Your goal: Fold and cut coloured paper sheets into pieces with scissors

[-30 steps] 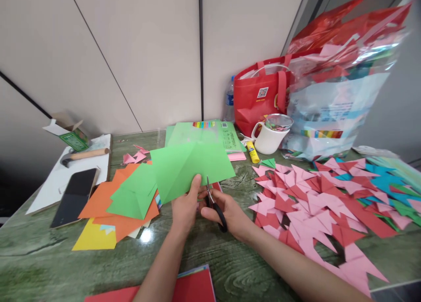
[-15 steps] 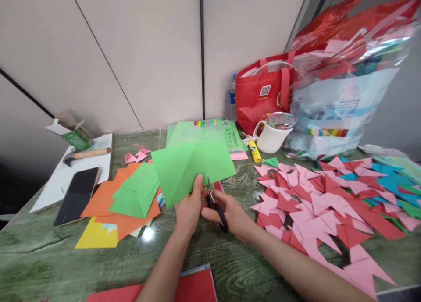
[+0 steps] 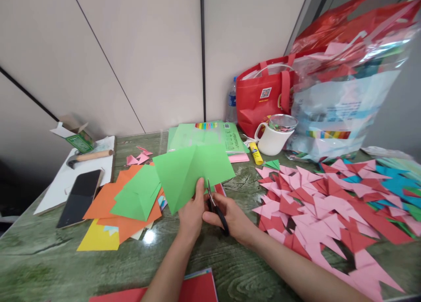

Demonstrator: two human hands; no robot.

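Green sheet (image 3: 184, 171), more bent than before

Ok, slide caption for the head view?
Left hand holds a creased green paper sheet, right hand black-handled metal scissors at its lower edge, over a marbled green tabletop.

In the grip, creased green paper (image 3: 184, 175) is looking matt and scissors (image 3: 224, 219) are showing smooth metal blades (image 3: 209, 190); beyond it, a clear plastic bag (image 3: 342, 104) is gleaming; beneath, the wood-grained table (image 3: 237, 258) is shining.
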